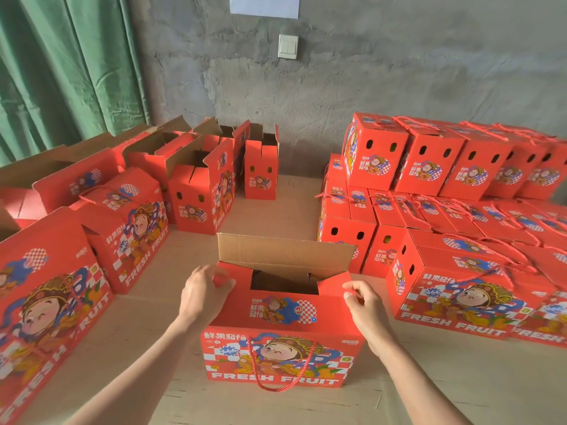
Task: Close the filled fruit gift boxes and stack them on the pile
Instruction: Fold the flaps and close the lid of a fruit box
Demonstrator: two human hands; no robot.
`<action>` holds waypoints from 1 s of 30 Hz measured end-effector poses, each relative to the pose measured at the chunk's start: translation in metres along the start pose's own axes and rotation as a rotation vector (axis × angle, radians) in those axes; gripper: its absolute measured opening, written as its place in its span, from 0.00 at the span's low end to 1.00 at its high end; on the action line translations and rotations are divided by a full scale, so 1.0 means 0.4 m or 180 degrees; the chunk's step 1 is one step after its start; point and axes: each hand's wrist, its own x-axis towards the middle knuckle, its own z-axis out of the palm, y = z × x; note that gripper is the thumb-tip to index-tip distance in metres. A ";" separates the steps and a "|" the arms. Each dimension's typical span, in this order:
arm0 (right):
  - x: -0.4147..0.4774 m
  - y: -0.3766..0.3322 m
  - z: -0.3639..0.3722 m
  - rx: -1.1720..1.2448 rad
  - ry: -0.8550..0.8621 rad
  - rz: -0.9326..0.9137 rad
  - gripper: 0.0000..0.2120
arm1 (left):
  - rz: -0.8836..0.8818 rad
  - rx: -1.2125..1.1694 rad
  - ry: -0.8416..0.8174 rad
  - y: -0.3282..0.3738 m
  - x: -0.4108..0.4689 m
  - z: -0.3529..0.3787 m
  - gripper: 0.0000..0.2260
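A red fruit gift box (282, 342) printed FRESH FRUIT stands on the table right in front of me, a red rope handle hanging down its front. Its near top flap lies folded over, while the far brown cardboard flap (285, 253) stands upright, leaving a dark gap between them. My left hand (204, 289) pinches the left tab of the near flap. My right hand (360, 299) pinches the right tab. The pile of closed boxes (429, 210) rises at the right in stacked layers.
Several open red boxes (199, 185) stand at the back left, and larger ones (49, 296) crowd the left edge. A grey wall with a light switch (287, 46) lies behind; a green curtain (61, 62) hangs at the left. The wooden table (291, 207) shows between the groups.
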 end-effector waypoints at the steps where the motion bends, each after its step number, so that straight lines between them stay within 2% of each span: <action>1: 0.002 0.000 0.000 0.0076 -0.0094 0.0078 0.12 | -0.0284 -0.0092 -0.0114 -0.001 0.002 0.004 0.13; 3: 0.003 0.001 0.002 0.0340 -0.0370 0.0337 0.21 | -0.0845 -0.0337 -0.0514 0.000 0.004 0.011 0.20; 5: 0.003 0.008 0.007 0.0680 -0.0614 0.0676 0.26 | -0.1079 -0.0532 -0.0880 -0.001 0.011 0.008 0.18; 7: 0.004 0.016 0.007 0.0823 -0.0672 0.0905 0.25 | -0.1122 -0.0816 -0.1080 -0.010 0.016 0.002 0.15; 10: 0.003 0.017 0.007 0.0964 -0.0624 0.1073 0.23 | -0.1062 -0.0851 -0.1128 -0.011 0.020 -0.001 0.13; 15: 0.010 0.021 0.011 0.0895 -0.0679 0.1121 0.22 | -0.1034 -0.0388 -0.1001 0.001 0.035 0.014 0.11; 21: 0.010 0.014 0.011 0.0639 -0.0657 0.0914 0.26 | -0.1094 -0.0157 -0.0884 -0.011 0.032 0.028 0.09; 24: 0.018 0.007 0.005 0.0435 -0.0637 0.0417 0.30 | -0.1083 -0.0171 -0.0869 -0.008 0.031 0.029 0.08; 26: 0.028 -0.013 -0.004 0.0233 -0.0558 0.0001 0.36 | -0.1029 0.0051 -0.0874 0.000 0.031 0.029 0.09; 28: 0.041 -0.029 -0.006 0.0178 -0.0521 -0.0185 0.41 | -0.0960 0.0241 -0.0793 0.004 0.026 0.030 0.10; 30: 0.048 -0.027 -0.002 0.0240 -0.0455 -0.0278 0.41 | -0.0874 0.0220 -0.0655 0.000 0.018 0.033 0.15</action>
